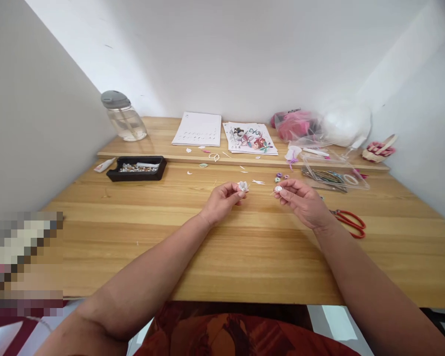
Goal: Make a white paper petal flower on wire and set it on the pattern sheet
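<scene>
Between the fingertips of my left hand [225, 200] is a small white flower [243, 186] with cupped petals. My right hand [300, 199] is closed in a pinch on a small round white piece [278, 189], with a thin pale strand sticking out beside it. Both hands hover over the wooden table [244, 262], a short gap apart. Just beyond them lie white paper scraps [258, 182] and a few tiny coloured rolls [279, 176]. Red-handled scissors [350, 222] rest beside my right wrist, their blades partly hidden by it.
A black tray [113, 175] of beads stands at left, near a glue tube [104, 165] and a water bottle [125, 118]. Printed sheets [197, 129] lie on the back ledge. At right are a clear tool box [359, 184], a small basket [378, 151] and bagged pink material [296, 126].
</scene>
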A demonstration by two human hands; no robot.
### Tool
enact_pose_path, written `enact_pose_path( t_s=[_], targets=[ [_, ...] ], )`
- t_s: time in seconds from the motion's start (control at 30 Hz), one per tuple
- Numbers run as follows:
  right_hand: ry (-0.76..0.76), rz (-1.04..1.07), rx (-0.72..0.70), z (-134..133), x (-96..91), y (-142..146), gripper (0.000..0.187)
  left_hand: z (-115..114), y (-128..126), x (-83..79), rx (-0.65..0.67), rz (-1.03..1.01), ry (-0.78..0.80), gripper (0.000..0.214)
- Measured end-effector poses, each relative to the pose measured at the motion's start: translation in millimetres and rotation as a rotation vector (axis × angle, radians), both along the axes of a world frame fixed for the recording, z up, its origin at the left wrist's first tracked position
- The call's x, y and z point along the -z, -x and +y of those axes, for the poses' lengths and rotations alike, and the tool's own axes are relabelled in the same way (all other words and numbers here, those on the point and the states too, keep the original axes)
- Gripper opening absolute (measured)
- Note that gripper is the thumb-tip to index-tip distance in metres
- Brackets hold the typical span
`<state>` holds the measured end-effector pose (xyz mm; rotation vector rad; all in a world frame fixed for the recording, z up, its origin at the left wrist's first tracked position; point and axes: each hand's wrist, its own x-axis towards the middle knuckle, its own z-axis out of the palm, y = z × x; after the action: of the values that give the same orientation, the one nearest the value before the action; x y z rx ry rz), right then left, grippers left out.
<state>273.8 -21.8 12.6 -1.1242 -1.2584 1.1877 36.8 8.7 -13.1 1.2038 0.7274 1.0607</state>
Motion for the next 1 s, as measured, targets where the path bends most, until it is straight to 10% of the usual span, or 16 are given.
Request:
enact_pose_path(
  t_s=[0.57, 1.0],
  targets=[
    [-0.067, -0.041, -0.091, -10.2, 4.1, 54.1, 0.025, -4.0, 5.5, -6.5, 0.309, -0.130, 0.188, 0.044],
    [0.164, 0.190, -0.196, -13.3, 14.9, 55.7, 0.022, 1.4, 7.7, -8.0, 0.198, -0.149, 0.104, 0.041]
  ],
)
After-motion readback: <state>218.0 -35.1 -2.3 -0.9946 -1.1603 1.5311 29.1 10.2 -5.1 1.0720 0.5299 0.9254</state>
